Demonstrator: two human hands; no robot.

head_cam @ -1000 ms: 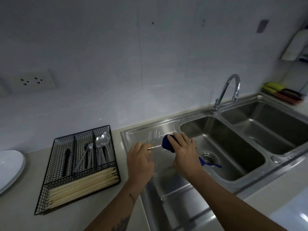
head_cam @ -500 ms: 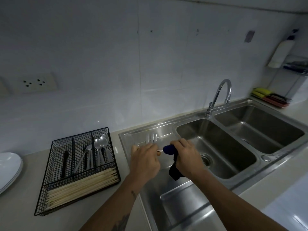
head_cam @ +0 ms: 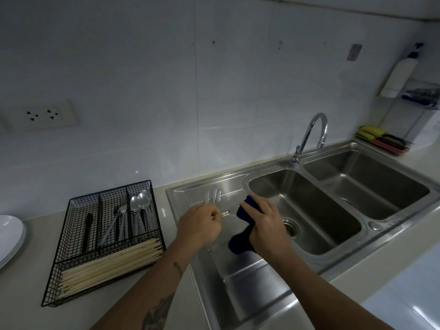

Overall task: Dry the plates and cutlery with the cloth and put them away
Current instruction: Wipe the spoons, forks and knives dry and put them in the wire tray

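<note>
Dim, bluish light overall, brightest in a soft pool on the white tiled wall (head_cam: 214, 129) just behind the stainless steel double sink (head_cam: 309, 277). Glints ride the curved chrome tap (head_cam: 314, 132) and basin rims. Wide-angle bend warps the frame's edges; corners fall dark, the picture slightly soft and grainy.

Left of my left grip (head_cam: 198, 226): cutlery basket (head_cam: 71, 265) on the counter (head_cam: 28, 291); plates (head_cam: 10, 236) farther left.
Right of my right grip (head_cam: 264, 225): sink basins (head_cam: 333, 210).
Behind: tap (head_cam: 312, 136).
</note>
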